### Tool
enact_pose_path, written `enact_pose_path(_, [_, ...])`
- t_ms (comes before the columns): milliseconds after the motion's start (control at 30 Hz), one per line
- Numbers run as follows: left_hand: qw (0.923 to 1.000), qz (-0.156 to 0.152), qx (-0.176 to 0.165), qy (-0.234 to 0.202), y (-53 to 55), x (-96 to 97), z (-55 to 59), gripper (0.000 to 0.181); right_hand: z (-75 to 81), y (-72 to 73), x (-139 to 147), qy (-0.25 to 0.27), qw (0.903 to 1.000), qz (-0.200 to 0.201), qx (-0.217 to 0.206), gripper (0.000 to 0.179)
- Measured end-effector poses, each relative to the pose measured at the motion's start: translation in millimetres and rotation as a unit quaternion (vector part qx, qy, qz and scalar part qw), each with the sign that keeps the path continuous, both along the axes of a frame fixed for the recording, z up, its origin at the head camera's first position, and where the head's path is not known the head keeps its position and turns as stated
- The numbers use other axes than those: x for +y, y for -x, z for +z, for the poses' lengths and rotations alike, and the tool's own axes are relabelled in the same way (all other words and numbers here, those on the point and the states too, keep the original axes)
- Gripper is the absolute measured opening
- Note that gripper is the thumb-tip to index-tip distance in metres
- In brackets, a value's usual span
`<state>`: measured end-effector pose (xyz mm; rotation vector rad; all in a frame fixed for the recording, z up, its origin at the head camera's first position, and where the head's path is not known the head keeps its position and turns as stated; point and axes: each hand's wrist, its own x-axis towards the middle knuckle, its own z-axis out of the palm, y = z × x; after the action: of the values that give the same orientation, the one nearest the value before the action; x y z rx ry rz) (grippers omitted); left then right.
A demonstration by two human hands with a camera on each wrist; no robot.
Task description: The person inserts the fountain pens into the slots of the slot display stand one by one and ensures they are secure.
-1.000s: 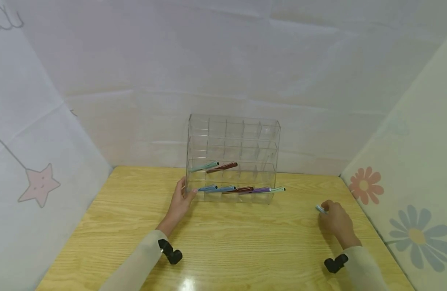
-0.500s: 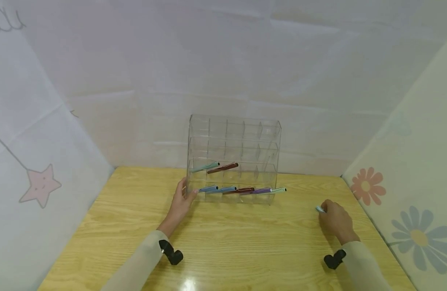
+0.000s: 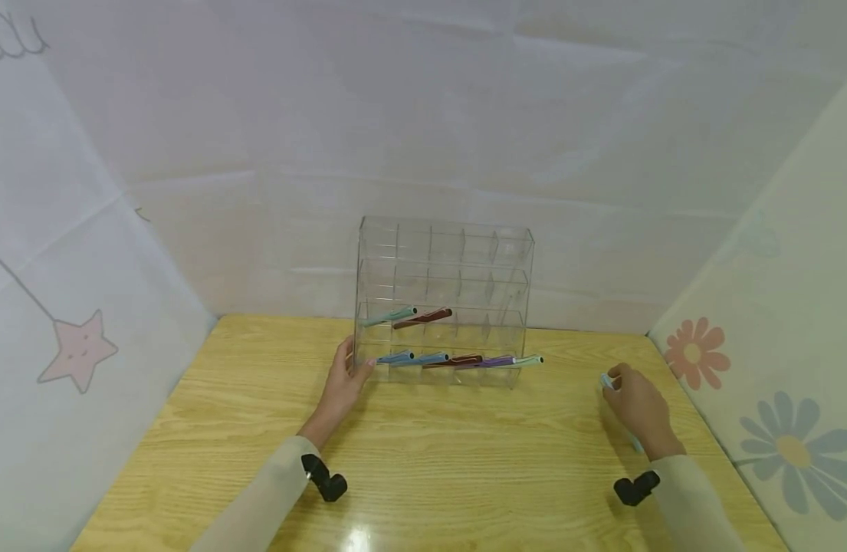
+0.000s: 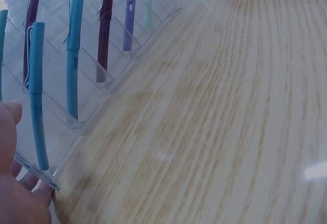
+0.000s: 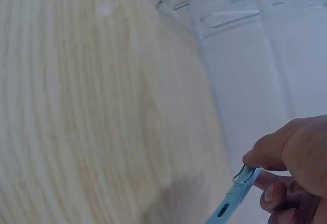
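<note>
My left hand (image 3: pixel 340 382) holds a clear pen rack (image 3: pixel 492 290) by its lower left edge. In the left wrist view the thumb (image 4: pixel 10 113) is at the front, other fingers curl under the corner. Several capped pens lean in the rack's bottom row, among them a blue pen (image 4: pixel 37 99), a dark red pen (image 4: pixel 103 45) and a purple pen (image 4: pixel 130 20). One row up are a teal pen (image 3: pixel 390 316) and another dark red pen (image 3: pixel 423 318). At the right, my right hand (image 3: pixel 640 406) pinches a light blue pen (image 5: pixel 232 198) near its clip end.
All of this is on a wooden table (image 3: pixel 464 468). A pale cloth wall (image 3: pixel 430 115) stands close behind the rack. Side cloths with a printed star (image 3: pixel 78 351) and flowers (image 3: pixel 790 451) bound the table left and right.
The right hand has lifted slightly and turned, and the light blue pen now shows at both ends of the hand. My left hand has kept its place on the rack.
</note>
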<state>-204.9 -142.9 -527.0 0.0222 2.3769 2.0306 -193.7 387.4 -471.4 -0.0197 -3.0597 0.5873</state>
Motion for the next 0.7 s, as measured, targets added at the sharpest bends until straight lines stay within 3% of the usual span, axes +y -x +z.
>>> enact_pose_path(700, [1.0000, 0.005, -0.004, -0.001, 1.3, 0.3, -2.3, 0.074, 52.4, 3.1, -36.4, 0.025, 0.9970, 0.009, 0.073, 0.041])
